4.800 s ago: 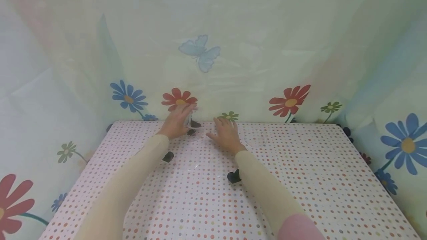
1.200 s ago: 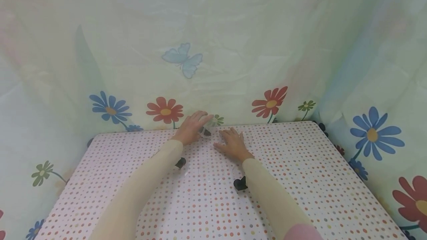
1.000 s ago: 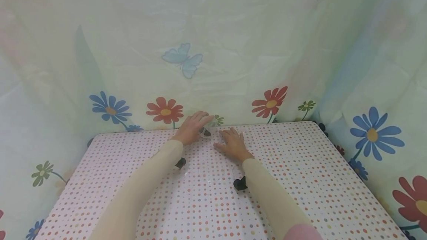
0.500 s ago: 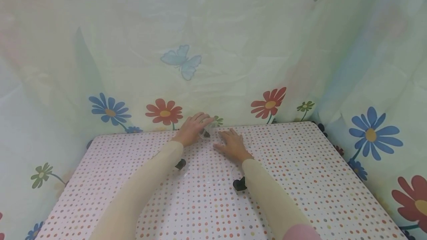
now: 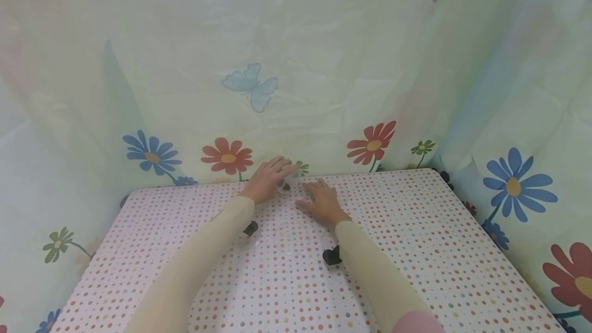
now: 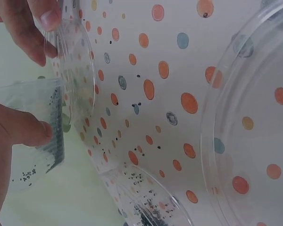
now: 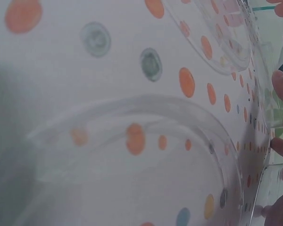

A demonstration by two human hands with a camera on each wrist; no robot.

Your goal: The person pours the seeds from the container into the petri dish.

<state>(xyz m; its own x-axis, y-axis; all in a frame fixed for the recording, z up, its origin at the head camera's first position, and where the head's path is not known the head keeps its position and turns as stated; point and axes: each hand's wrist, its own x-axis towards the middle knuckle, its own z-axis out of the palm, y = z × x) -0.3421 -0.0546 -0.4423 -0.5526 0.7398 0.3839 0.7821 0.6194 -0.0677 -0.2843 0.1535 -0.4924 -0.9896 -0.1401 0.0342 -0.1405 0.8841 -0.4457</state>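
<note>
My left hand [image 5: 273,174] is at the table's far edge and holds a small clear cup [image 5: 285,184] with dark grains in it. In the left wrist view my thumb [image 6: 19,128] and a fingertip [image 6: 47,16] pinch that cup [image 6: 40,141], tilted beside a small clear dish [image 6: 78,80]. Another clear dish [image 6: 148,202], lower down, has black grains scattered in it. My right hand [image 5: 319,197] lies flat on the dotted cloth just right of the cup, holding nothing.
A large clear dish [image 6: 245,136] lies on the dotted tablecloth [image 5: 416,251]; the right wrist view shows a clear dish [image 7: 132,155] close up. A flowered curtain [image 5: 296,66] hangs right behind the table and along both sides.
Both hands keep the same pose as a second ago. Only the head view has shifted slightly.
</note>
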